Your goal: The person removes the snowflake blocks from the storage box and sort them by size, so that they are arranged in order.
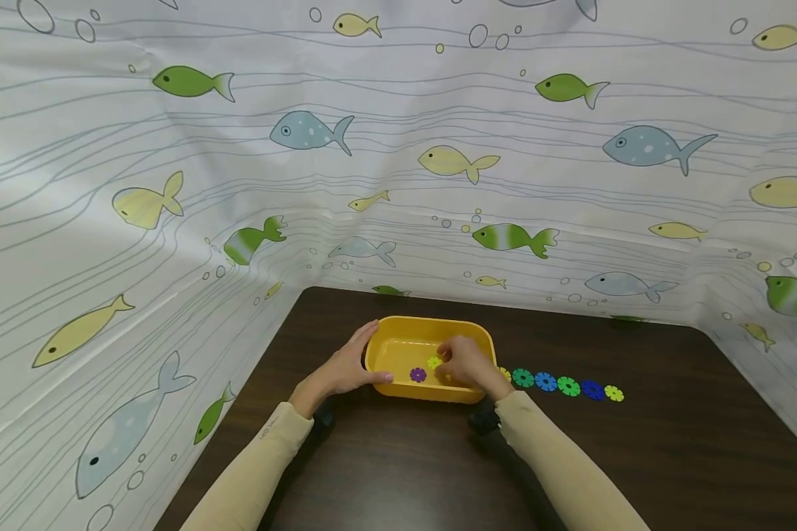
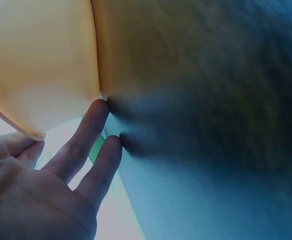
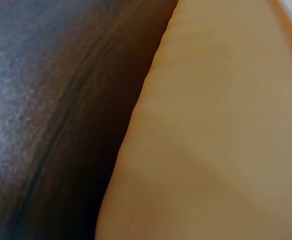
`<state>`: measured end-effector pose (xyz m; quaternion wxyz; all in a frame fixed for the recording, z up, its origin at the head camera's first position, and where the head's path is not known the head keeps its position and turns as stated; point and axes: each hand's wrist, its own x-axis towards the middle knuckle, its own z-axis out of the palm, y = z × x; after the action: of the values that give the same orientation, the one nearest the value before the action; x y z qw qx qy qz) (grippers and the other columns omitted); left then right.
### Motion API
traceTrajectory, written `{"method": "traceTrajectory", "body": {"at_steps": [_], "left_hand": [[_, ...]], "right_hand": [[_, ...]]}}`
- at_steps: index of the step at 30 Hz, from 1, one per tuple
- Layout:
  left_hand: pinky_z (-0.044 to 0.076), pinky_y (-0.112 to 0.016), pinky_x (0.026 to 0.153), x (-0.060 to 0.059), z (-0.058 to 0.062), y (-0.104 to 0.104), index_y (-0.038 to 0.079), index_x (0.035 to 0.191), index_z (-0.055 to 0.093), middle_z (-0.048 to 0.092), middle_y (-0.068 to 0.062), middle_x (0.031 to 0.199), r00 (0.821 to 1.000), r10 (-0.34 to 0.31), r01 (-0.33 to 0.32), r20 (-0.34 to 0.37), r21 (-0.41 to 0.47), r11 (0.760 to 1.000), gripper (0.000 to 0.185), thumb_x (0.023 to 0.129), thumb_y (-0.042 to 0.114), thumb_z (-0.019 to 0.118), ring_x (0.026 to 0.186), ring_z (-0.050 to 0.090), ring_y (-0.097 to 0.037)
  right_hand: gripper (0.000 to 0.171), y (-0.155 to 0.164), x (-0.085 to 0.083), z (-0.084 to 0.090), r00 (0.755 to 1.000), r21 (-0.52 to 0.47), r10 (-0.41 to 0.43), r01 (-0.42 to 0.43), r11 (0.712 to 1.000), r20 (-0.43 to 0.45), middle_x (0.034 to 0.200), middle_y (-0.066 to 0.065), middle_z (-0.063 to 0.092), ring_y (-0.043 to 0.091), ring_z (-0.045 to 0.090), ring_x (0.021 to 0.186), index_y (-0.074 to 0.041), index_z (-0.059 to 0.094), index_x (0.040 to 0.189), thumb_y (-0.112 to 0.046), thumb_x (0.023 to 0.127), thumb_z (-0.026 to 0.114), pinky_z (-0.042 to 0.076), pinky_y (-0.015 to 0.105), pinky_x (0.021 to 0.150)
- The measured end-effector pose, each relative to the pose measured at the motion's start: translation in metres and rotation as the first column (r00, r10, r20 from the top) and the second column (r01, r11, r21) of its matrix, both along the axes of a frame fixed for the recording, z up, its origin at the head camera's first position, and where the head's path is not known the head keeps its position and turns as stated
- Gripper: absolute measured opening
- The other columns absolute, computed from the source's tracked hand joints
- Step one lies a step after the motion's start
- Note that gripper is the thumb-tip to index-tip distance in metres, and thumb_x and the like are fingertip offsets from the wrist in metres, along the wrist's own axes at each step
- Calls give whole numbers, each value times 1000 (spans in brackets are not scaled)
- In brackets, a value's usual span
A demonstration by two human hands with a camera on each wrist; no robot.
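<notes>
Your left hand (image 1: 342, 371) braces the yellow tub (image 1: 405, 346), which sits mid-worktop (image 1: 398, 457) toward the far edge: fingers lie straight along its near-left wall, thumb against the front, and the left wrist view shows the fingertips (image 2: 101, 107) flat on the plastic. Keep that steadying press light, so the tub does not skid on the dark wood.

Your right hand (image 1: 465, 363) reaches over the right rim with its fingers bunched at a yellow-green flower disc (image 1: 434, 362). Whether the grip has closed on the disc or only touches it cannot be told from here. A purple flower disc (image 1: 418, 375) lies just beside it on the tub floor.

Work with the fingertips, wrist held above the rim, since a knock there would likely shift the tub.

Past the right wall, a row of flower discs (image 1: 558, 385) runs toward the right edge of the worktop, green, blue and yellow. Beyond hangs the fish-print cloth (image 1: 438, 162).
</notes>
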<state>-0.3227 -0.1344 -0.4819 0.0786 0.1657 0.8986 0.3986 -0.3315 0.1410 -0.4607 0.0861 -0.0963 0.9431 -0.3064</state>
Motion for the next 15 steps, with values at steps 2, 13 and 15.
{"method": "traceTrajectory", "body": {"at_steps": [2,13,15], "left_hand": [[35,-57,121,0,0,0,29,162,14,12,0,172,1000,-2,2,-7,4,1000,107,81,49,81,152,34,-33],[33,-53,123,1,2,0,20,161,21,19,-3,169,997,-17,19,-80,18,1000,108,77,43,85,153,32,-32],[36,-54,122,2,3,1,19,160,24,24,-5,168,995,-7,9,-99,24,1000,107,76,43,86,150,36,-32]], "right_hand": [[41,-1,-1,-1,1000,14,14,-14,1000,7,106,10,71,21,62,92,-4,72,119,-13,81,83,60,40,90],[30,-3,-2,-6,999,34,47,-47,998,3,111,11,71,23,64,97,-7,72,114,-12,85,79,60,43,93],[29,-3,-2,-6,999,31,40,-40,999,7,110,11,71,23,63,96,-7,72,113,-12,85,79,59,43,92]]}}
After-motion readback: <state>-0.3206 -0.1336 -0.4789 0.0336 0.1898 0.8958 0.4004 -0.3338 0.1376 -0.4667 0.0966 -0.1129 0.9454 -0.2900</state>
